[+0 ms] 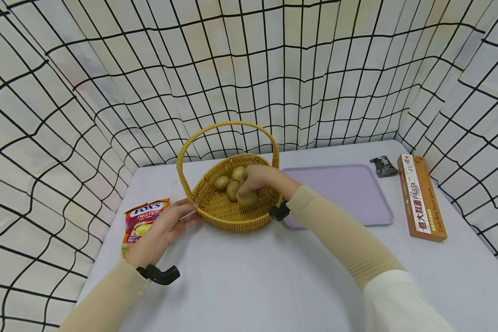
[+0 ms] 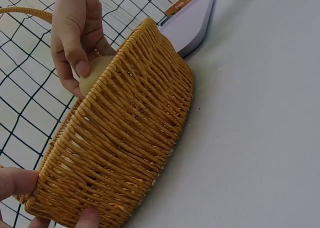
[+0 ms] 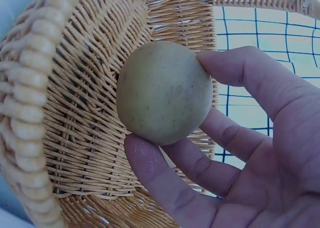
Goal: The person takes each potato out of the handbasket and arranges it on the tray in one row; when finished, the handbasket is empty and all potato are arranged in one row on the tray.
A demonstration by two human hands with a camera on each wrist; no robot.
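White sleeve point(image 1: 402, 299): nearest. Right hand point(image 1: 258, 178): gripping roundish potato point(image 1: 247, 199), no clear long axis, within basket point(image 1: 232, 226). Three potatoes point(image 1: 232, 191): just left of grip. Left hand point(image 1: 176, 221): farther left, touching basket, loosely extended.

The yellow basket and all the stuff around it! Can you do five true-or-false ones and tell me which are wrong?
1. In the head view, the pasta box lies right of the purple tray. True.
2. The left hand rests on the purple tray. False: it touches the basket.
3. The right hand grips a potato. True.
4. The other potatoes are on the purple tray. False: they are in the basket.
5. The handle stands up over the basket. True.
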